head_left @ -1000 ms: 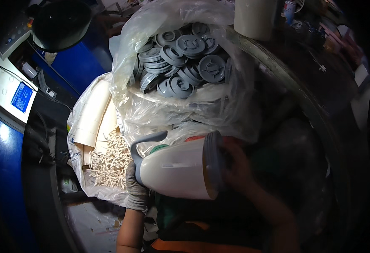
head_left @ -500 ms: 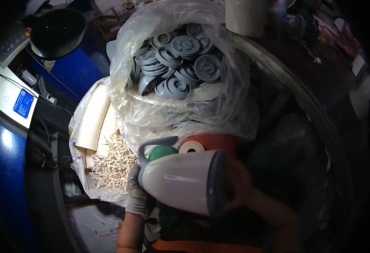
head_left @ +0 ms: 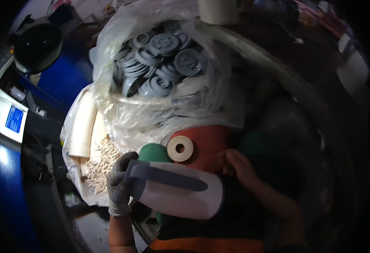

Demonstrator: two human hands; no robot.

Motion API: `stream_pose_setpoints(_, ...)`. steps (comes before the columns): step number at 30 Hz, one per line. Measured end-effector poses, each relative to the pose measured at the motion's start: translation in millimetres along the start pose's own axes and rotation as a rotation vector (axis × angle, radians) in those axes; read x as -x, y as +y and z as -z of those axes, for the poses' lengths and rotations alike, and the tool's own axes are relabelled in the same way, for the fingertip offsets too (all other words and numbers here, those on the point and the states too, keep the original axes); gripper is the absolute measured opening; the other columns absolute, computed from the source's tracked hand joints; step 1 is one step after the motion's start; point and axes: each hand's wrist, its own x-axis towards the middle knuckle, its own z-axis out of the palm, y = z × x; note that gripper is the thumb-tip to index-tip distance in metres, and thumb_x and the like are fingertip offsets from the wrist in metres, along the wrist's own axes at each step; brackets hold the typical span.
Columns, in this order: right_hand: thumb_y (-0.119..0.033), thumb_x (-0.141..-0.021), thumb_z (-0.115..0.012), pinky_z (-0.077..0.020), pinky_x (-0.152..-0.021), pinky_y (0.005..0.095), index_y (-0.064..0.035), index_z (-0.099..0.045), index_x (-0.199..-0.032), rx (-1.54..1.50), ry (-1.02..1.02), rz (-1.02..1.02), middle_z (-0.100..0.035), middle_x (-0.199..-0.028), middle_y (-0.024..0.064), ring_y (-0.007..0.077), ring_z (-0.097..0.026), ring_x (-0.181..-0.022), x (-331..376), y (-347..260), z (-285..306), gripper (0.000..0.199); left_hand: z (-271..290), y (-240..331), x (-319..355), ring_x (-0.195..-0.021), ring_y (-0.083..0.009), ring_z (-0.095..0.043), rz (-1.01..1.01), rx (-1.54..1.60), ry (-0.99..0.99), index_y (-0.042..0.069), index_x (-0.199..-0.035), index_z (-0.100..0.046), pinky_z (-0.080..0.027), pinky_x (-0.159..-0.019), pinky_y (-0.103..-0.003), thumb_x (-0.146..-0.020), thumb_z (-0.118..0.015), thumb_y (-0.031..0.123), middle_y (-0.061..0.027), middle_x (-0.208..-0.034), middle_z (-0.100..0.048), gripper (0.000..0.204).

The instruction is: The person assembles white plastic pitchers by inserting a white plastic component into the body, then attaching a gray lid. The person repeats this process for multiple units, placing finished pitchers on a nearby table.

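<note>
A jug (head_left: 193,200) with a whitish body lies on its side in front of me, its grey handle (head_left: 168,177) facing up. My left hand (head_left: 121,181), in a grey-white glove, is closed round the jug's grey left end. Off the jug's right end, apart from it, hangs my bare right hand (head_left: 237,166), its fingers loosely bent and dim in shadow. I see nothing in it. Between the hands, a cream-coloured roll of tape (head_left: 172,148) rests on red cloth (head_left: 212,145) beyond the jug.
A clear plastic bag (head_left: 126,114) of round grey lids (head_left: 189,61) stands ahead. To its left, a white sack (head_left: 69,168) holds small cream pieces (head_left: 102,168). A machine panel with a blue label (head_left: 14,118) is at far left. A pale container (head_left: 218,12) stands at the top.
The jug has rolled so its handle now faces up, and it sits lower. My right hand has let go of its right end. The whole view has shifted slightly.
</note>
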Motion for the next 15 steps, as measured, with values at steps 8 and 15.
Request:
stream_pose_setpoints(8, -0.034, -0.087, -0.063, -0.0477, -0.063, 0.0371, -0.0047, -0.055, -0.109, 0.327, -0.139, 0.374, -0.061, -0.083, 0.0119, 0.0228, -0.062, -0.072, 65, -71, -24, 0.038, -48, 16, -52, -0.121, -0.0297, -0.047, -0.210, -0.331, 0.023, -0.001, -0.100, -0.063, -0.038, -0.099, -0.039, -0.087, -0.053, 0.032, -0.0203, -0.136, -0.044, 0.037)
stream_pose_setpoints(15, -0.033, -0.097, -0.043, -0.0337, -0.045, 0.0214, -0.0086, -0.046, -0.104, 0.109, 0.751, 1.303, -0.049, -0.074, 0.0043, 0.0100, -0.039, -0.050, 134, -172, 84, 0.025, -79, -2, -46, -0.115, -0.0250, -0.050, 0.004, -0.235, -0.161, 0.001, -0.098, -0.062, -0.040, -0.095, -0.034, -0.080, -0.054, 0.003, -0.0166, -0.126, -0.051, 0.020)
